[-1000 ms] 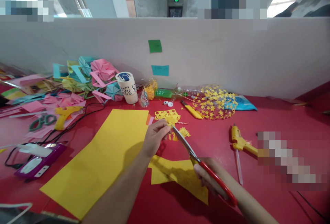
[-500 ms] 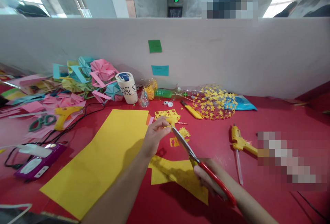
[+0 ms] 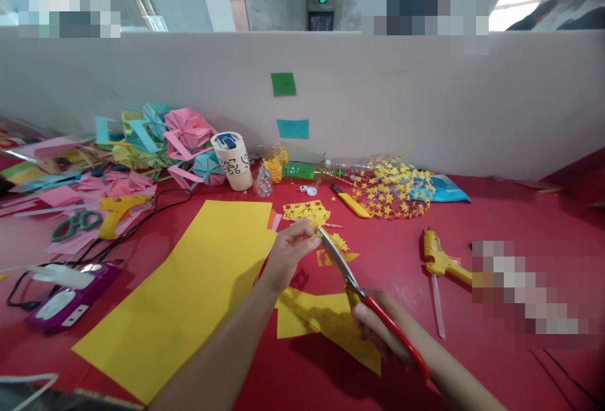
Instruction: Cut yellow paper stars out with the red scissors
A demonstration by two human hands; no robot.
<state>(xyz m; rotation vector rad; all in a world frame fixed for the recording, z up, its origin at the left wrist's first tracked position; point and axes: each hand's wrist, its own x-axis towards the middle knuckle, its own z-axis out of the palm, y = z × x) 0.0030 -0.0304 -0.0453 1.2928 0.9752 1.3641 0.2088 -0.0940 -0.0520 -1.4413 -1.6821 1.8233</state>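
My right hand (image 3: pixel 378 323) is closed round the handles of red-handled scissors (image 3: pixel 397 326), whose blades point up and left. Between the fingertips of my left hand (image 3: pixel 293 250) is a small piece of yellow paper (image 3: pixel 316 217), right at the blade tips; its exact shape is hard to make out. Just past the blades lie a little pile of cut yellow stars (image 3: pixel 338 242) and paper scraps (image 3: pixel 324 258). A yellow sheet with star-shaped holes (image 3: pixel 297 210) is behind my left hand. Under my hands rests a cut piece of yellow paper (image 3: pixel 302 323).
A large yellow sheet (image 3: pixel 203 272) covers the left-centre of the red table (image 3: pixel 302 379). Behind stand a white cup (image 3: pixel 232 162), a green bottle (image 3: pixel 307 171) and a star-covered clear object (image 3: pixel 392 190). Glue guns (image 3: pixel 439 260) lie on both sides, with a purple power strip (image 3: pixel 73 301) at left.
My left hand and the scissor tips have shifted slightly. A pointed yellow scrap now lies beside the star pile. The large sheet stays put.
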